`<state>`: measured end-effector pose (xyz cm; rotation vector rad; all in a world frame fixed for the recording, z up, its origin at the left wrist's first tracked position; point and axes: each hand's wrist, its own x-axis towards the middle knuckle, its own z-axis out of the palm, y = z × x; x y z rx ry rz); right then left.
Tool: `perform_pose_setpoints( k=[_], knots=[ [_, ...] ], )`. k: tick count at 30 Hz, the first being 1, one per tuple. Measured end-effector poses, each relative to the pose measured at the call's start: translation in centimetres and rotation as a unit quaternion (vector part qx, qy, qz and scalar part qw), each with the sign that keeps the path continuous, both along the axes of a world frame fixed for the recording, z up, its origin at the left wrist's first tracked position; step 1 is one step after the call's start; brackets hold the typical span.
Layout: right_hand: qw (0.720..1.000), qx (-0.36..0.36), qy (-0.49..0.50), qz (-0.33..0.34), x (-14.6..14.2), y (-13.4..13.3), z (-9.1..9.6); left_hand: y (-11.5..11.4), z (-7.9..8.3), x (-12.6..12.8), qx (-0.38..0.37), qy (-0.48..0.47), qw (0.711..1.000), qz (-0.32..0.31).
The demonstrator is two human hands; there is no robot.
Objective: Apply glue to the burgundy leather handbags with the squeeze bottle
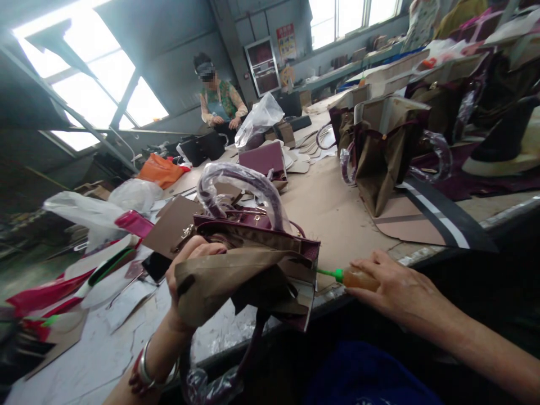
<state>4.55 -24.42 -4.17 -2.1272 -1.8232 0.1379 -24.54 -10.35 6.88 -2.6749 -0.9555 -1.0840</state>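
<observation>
A dark purple handbag [310, 250] lies tilted at the table's front edge, its brown lining [236, 275] pulled outward. One plastic-wrapped handle [240, 174] arches above it; the other handle [253, 343] hangs below. My left hand [188, 264] grips the lining and bag edge at the left side, fingers curled and partly hidden by the cloth. In my right hand [375, 278] is a squeeze bottle [360, 278] of amber liquid, with a green nozzle [331, 273]. The nozzle's tip meets the bag's right edge; whether it touches cannot be made out.
Several unfinished handbags [388, 140] stand at the right, beside a black-and-tan panel [430, 214]. Plastic bags [139, 194], an orange bag [162, 170] and pink pieces [134, 223] crowd the left. Across the table, a co-worker [221, 101] stands behind black bags [205, 147].
</observation>
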Motion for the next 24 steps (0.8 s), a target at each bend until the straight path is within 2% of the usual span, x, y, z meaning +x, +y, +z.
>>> perform_pose_setpoints(
  k=[4,10,16,21,24],
  knots=[
    [0.998,-0.027,0.028,0.039,-0.2,-0.5,-0.7,-0.4,0.2,-0.2,0.034,-0.015,0.998,-0.045],
    [1.0,0.02,0.008,-0.02,0.6,0.2,0.1,-0.6,0.3,-0.3,0.016,0.003,0.999,-0.043],
    [0.996,-0.051,0.069,0.015,0.5,-0.2,-0.7,-1.0,0.3,-0.3,-0.027,-0.004,0.999,-0.038],
    [0.995,-0.035,0.088,-0.016,0.6,0.1,0.0,-1.4,0.3,-0.7,-0.048,0.007,0.998,-0.029],
    [0.995,-0.061,0.078,0.004,0.4,0.0,0.5,-1.8,0.4,-1.0,-0.044,0.011,0.999,-0.023]
  ],
)
